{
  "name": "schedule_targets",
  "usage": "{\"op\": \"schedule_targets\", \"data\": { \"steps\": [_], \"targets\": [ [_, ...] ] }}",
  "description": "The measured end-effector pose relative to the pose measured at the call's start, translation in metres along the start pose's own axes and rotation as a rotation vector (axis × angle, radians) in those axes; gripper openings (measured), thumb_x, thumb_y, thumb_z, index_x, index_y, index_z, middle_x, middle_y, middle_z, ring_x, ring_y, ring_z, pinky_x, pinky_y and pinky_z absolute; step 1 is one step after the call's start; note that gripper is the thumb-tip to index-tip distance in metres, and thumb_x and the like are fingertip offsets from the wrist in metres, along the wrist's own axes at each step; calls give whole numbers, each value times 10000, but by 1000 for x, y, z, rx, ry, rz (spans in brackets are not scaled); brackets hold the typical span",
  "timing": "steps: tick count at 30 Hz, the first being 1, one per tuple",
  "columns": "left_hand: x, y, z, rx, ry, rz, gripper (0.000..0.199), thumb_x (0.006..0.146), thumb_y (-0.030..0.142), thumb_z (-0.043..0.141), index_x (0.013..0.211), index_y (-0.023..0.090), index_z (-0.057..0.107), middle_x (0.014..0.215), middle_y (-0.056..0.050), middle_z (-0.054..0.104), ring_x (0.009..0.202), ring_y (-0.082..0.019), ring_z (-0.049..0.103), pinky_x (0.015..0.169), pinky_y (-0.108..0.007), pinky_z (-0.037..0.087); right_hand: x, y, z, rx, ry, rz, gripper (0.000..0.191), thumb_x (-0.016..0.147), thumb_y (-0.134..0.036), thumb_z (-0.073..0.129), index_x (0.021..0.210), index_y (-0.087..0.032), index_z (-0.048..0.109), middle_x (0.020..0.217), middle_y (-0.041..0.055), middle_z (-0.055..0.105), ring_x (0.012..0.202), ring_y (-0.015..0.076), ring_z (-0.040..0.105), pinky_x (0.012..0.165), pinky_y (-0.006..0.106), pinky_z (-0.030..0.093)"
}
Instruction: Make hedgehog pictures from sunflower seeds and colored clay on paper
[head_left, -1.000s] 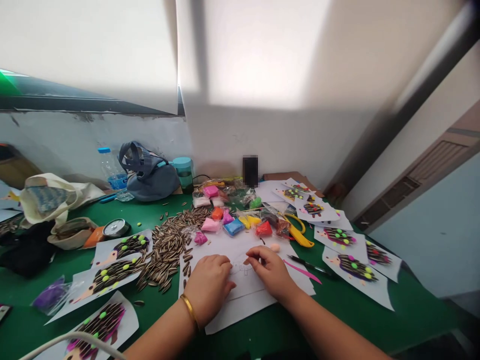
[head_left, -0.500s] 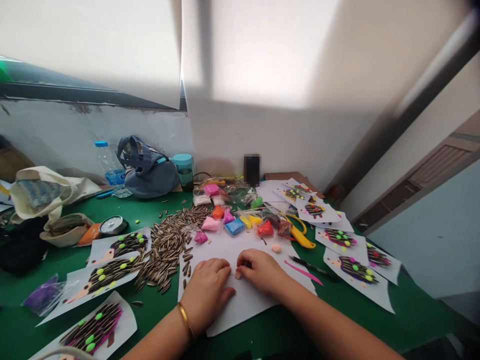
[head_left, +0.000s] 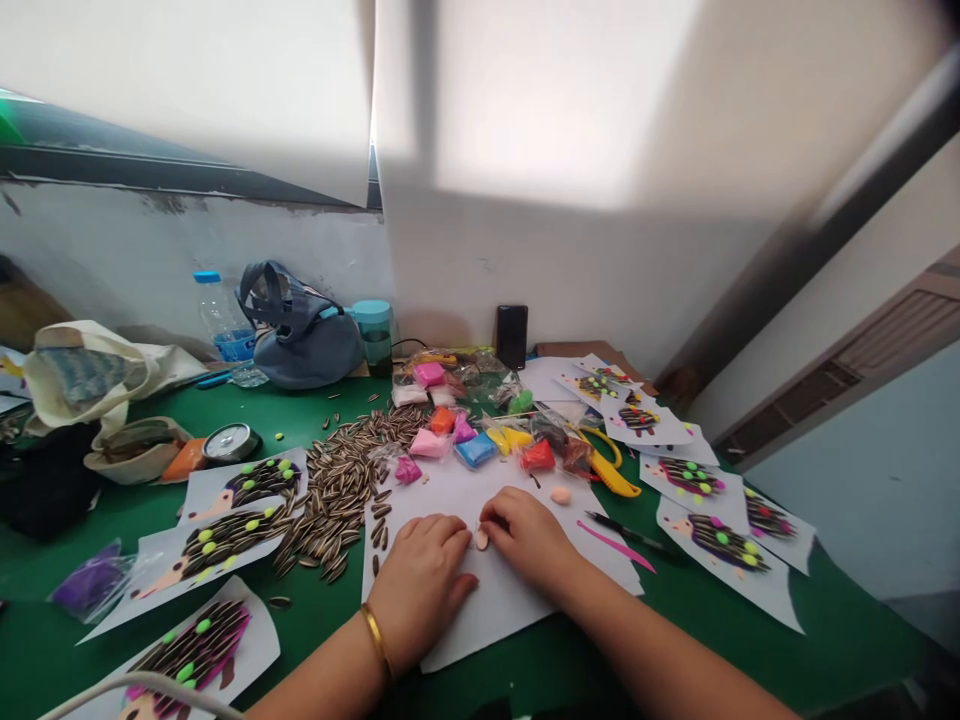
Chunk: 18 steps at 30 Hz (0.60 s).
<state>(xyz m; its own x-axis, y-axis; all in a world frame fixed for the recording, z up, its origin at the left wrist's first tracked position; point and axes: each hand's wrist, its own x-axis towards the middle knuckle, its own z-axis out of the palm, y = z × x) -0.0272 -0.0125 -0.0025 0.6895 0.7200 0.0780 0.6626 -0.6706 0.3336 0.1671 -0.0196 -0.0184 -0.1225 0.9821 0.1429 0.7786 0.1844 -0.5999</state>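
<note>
Here, at the lower centre of the frame, we see the small peach clay piece (head_left: 482,539) on the paper (head_left: 510,595), long axis roughly up-frame, just left of our nearer, curled right hand (head_left: 528,536), whether pinched we can't tell, our left hand (head_left: 421,568) flat, thumb spread.

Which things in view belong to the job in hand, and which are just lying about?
Likely part of the job:
white paper beneath the left hand
small peach piece at the right hand
peach lump
coloured packets
striped seeds

Probably just lying about:
blue bag
water bottle
teal-lidded cup
phone
</note>
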Motion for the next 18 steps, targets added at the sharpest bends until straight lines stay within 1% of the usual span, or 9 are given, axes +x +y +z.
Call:
{"op": "schedule_targets", "data": {
  "steps": [4,7,11,15,18],
  "targets": [
    [0,-1,1,-5,5,6,335,806,224,700,1133,218,628,1204,-73,644,1114,-285,559,984,-467,407,-7,6,-4,45,53,-58,176,892,-101,568,936,-204,704,934,43,664,898,180,605,812,311,465],
    [0,-1,1,-10,8,16,356,805,221,699,1152,219,621,1201,-73,642,1111,-283,558,983,-466,407,-16,12,-8,65,89,-75,233,910,-105,527,1026,-210,700,980,56,663,936,191,607,843,331,480],
    [0,-2,2,-23,24,28,382,804,210,696,1174,240,606,1183,-63,641,1096,-273,559,968,-454,415,-27,14,-8,36,112,-81,270,907,-112,503,1061,-212,701,972,66,641,919,200,601,831,344,489],
    [0,-2,1,-35,19,43,422,787,184,711,1185,266,598,1166,-45,641,1082,-263,563,964,-445,421,-29,10,-3,-40,121,-130,346,883,-82,496,1135,-220,688,942,73,617,897,216,570,814,359,475],
    [0,-2,0,-36,14,42,409,778,175,719,1163,257,608,1161,-41,643,1078,-265,563,975,-452,419,-27,7,-1,-85,103,-145,357,862,-65,506,1106,-244,697,916,66,603,869,215,549,795,352,457]
  ]
}}
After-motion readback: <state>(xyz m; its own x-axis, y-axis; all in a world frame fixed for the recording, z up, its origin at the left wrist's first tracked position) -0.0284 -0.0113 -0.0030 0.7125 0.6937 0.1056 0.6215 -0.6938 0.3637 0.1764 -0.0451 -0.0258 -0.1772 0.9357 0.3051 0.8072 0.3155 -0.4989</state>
